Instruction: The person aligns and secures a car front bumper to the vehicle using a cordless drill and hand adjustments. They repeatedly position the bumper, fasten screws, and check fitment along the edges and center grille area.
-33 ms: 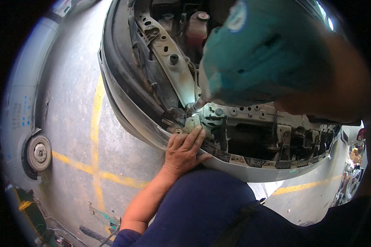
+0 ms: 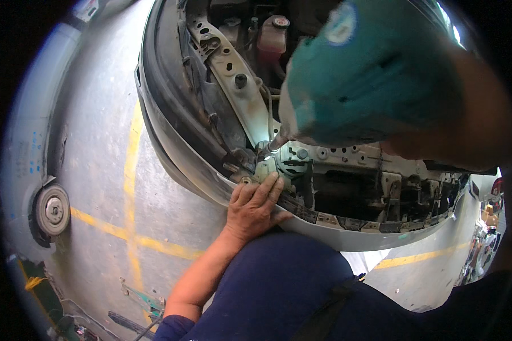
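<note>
My right hand [image 2: 441,149] grips a teal cordless impact wrench [image 2: 375,79], large and close in view; its fingers are partly hidden behind the tool body. The socket [image 2: 276,142] at its nose points down at the front corner of the car's frame, where a small light shines. Whether the socket sits on a bolt head is not clear. My left hand [image 2: 253,207] rests with fingers stretched over the pale bracket [image 2: 264,169] just below the socket. Its thumb lies along the front edge of the grey bumper [image 2: 347,238].
A pale metal rail [image 2: 233,94] runs back beside a reservoir of pink liquid [image 2: 272,40]. Another car with a bare wheel hub [image 2: 54,209] stands at left. Yellow lines [image 2: 132,170] cross the floor. A green-handled tool [image 2: 145,298] lies at lower left.
The impact wrench body has shifted slightly to the right, its socket staying at the same spot. My left hand keeps its place.
</note>
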`<state>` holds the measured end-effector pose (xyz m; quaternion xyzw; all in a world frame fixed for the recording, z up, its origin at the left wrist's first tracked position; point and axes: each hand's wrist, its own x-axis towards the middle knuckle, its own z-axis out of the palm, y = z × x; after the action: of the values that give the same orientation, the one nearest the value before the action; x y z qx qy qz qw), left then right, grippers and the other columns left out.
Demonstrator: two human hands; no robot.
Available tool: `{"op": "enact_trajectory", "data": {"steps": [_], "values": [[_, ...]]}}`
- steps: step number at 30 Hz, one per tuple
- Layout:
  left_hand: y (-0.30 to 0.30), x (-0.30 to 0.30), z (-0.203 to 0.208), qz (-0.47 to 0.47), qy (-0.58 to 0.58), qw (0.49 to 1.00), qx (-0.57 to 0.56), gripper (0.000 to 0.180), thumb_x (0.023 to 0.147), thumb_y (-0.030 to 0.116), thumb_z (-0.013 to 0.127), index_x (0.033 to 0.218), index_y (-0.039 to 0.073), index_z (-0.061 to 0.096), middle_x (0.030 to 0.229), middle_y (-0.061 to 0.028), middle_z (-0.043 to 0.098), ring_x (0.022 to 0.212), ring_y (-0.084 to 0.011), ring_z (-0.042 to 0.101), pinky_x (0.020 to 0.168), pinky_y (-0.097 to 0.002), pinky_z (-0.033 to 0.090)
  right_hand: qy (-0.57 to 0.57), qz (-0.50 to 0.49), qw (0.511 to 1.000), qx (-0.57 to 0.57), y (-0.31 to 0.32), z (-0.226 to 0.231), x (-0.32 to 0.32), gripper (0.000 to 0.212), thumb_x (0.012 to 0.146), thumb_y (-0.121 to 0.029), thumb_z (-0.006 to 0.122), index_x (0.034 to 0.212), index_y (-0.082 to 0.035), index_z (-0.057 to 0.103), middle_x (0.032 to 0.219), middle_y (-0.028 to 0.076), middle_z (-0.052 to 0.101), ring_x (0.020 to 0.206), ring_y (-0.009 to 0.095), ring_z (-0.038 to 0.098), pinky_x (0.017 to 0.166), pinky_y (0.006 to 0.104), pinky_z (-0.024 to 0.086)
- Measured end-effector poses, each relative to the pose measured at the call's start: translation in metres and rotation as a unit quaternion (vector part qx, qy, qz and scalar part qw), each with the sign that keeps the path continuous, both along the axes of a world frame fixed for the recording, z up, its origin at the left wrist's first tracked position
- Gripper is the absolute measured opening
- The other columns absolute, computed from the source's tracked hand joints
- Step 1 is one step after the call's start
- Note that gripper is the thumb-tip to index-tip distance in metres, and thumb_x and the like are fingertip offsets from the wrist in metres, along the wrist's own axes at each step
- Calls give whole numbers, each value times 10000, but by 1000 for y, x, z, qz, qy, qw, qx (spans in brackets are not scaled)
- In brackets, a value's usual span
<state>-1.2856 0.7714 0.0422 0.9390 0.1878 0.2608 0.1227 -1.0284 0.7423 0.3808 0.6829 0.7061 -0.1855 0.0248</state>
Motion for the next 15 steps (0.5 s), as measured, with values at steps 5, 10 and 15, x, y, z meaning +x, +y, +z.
{"op": "enact_trajectory", "data": {"steps": [5,10,15], "values": [[-1,-14,-7,38,25,999,-4,761,837,709,612,1352,152,658,1442,-3,570,1073,-196,548,1054,-398,378,5,51,999,-5,24,-17,0,709,748,-105,877,1375,-110,548,1285,150,659,1184,294,660,1002,464,549],[-1,-2,5,16,36,999,-22,728,838,631,655,1359,123,646,1469,-53,552,1096,-232,547,1059,-418,375,-24,40,999,4,30,-12,-5,706,748,-105,877,1373,-109,549,1283,151,659,1182,295,661,1002,464,549],[-6,-2,16,36,61,997,-32,736,808,526,725,1399,106,601,1495,-49,514,1107,-221,529,1068,-406,395,-28,41,999,4,33,-17,-10,704,747,-104,876,1371,-107,550,1281,152,659,1179,295,662,1001,465,549]]}}
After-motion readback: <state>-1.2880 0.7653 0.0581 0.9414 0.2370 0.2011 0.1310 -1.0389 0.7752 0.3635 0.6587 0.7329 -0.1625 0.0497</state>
